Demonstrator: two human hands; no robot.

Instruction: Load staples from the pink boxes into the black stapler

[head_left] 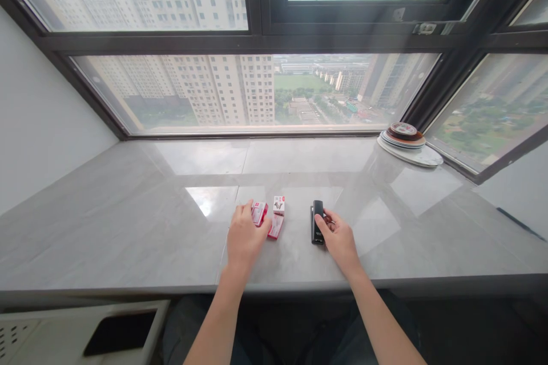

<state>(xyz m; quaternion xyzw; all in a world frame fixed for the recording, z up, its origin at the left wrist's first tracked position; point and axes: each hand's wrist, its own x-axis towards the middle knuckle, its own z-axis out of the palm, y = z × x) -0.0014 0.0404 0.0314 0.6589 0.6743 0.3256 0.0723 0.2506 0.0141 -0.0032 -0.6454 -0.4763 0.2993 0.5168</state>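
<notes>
Head view — left hand pinching a red box; right hand curling against the black stapler — stone sill bearing both.

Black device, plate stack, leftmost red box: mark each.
black device [317,223], head view, middle of its top face.
plate stack [402,140], head view, edge of the stacked rims.
leftmost red box [259,213], head view, its visible top face.

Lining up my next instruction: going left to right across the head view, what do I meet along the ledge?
Left hand → red boxes → black stapler → right hand → stack of plates, far back by the window.
</notes>
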